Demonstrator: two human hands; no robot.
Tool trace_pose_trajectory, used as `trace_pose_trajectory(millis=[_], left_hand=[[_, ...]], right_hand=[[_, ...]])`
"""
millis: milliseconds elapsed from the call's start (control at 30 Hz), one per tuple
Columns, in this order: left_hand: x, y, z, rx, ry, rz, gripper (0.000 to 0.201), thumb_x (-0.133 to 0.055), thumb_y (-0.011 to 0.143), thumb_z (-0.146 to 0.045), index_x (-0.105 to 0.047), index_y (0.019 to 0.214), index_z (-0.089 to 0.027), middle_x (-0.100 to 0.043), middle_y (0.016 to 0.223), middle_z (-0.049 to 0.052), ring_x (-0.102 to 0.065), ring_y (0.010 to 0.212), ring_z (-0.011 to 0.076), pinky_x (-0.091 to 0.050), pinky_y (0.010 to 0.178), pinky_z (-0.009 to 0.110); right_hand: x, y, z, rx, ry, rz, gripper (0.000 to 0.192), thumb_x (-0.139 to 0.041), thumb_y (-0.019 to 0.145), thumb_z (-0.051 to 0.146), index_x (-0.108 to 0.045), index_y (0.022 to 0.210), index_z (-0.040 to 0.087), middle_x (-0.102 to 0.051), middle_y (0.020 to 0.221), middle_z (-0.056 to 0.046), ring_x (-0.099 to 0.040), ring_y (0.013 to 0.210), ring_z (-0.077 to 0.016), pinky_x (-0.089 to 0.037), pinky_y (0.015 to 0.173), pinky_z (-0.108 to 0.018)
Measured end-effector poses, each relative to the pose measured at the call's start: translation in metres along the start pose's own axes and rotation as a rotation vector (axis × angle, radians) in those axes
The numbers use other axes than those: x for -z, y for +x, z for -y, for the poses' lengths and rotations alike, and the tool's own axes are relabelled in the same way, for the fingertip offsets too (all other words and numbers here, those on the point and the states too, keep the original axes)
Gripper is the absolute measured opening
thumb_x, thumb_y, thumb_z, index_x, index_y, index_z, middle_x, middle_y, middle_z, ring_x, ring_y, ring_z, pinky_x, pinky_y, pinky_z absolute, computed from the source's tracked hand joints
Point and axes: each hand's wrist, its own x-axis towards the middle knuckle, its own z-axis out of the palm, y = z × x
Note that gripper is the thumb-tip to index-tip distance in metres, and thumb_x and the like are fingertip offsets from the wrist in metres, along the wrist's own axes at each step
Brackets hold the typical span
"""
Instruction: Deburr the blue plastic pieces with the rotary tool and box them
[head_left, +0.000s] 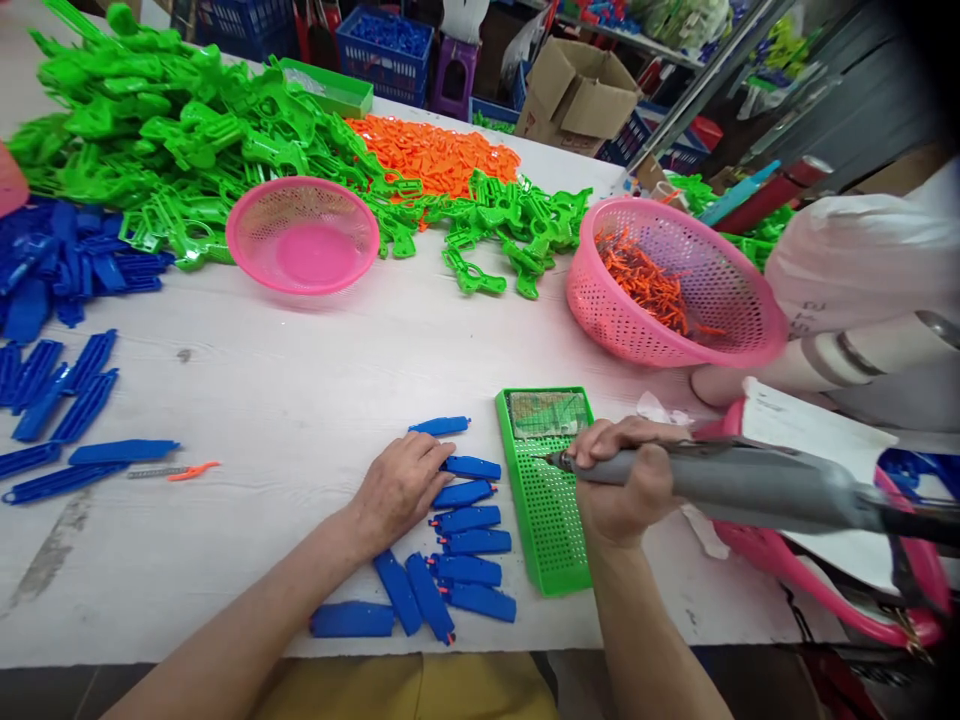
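Observation:
My left hand [401, 487] lies flat on the white table [300, 400], fingertips touching a blue plastic part [472, 467] in a row of several blue parts [469, 545] stacked toward the front edge. My right hand [622, 480] grips a grey electric screwdriver [720, 485], held level with its tip pointing left over a green perforated tray [551, 510]. The tray holds small screws at its far end.
An empty pink basket [303, 235] and a pink basket of orange pieces [667, 285] sit farther back. Heaps of green parts [187, 120], orange parts [435, 155] and blue parts [52, 270] cover the far left. Another person's sleeve [855, 265] is at right.

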Motion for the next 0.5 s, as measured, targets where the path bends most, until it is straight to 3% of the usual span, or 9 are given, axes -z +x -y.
trace_pose_trajectory(millis=[200, 333, 500], left_hand=[[0.001, 0.002, 0.0, 0.026, -0.009, 0.067, 0.017, -0.053, 0.102, -0.024, -0.063, 0.114, -0.016, -0.068, 0.1, 0.008, -0.062, 0.09, 0.0239, -0.056, 0.077, 0.04], [0.001, 0.002, -0.002, 0.05, -0.016, 0.088, 0.015, -0.056, 0.1, -0.022, -0.064, 0.111, -0.017, -0.067, 0.099, 0.007, -0.061, 0.091, 0.0241, -0.054, 0.079, 0.04], [0.0, 0.002, -0.003, 0.076, -0.014, 0.138, 0.013, -0.059, 0.098, -0.023, -0.065, 0.108, -0.017, -0.065, 0.097, 0.007, -0.06, 0.091, 0.0248, -0.054, 0.079, 0.04]], right_hand=[[-0.027, -0.008, 0.019, -0.041, 0.101, 0.066, 0.016, -0.062, 0.088, 0.038, -0.061, 0.086, 0.022, -0.054, 0.061, 0.007, -0.05, 0.042, -0.01, -0.044, 0.042, -0.026], [-0.049, -0.027, 0.013, -0.141, 0.188, 0.142, 0.014, -0.063, 0.089, 0.037, -0.06, 0.09, 0.024, -0.054, 0.063, 0.007, -0.051, 0.045, -0.0096, -0.046, 0.044, -0.026], [-0.064, -0.039, 0.001, -0.153, 0.146, 0.162, 0.016, -0.063, 0.089, 0.039, -0.055, 0.089, 0.024, -0.051, 0.063, 0.008, -0.05, 0.044, -0.0092, -0.045, 0.044, -0.026]])
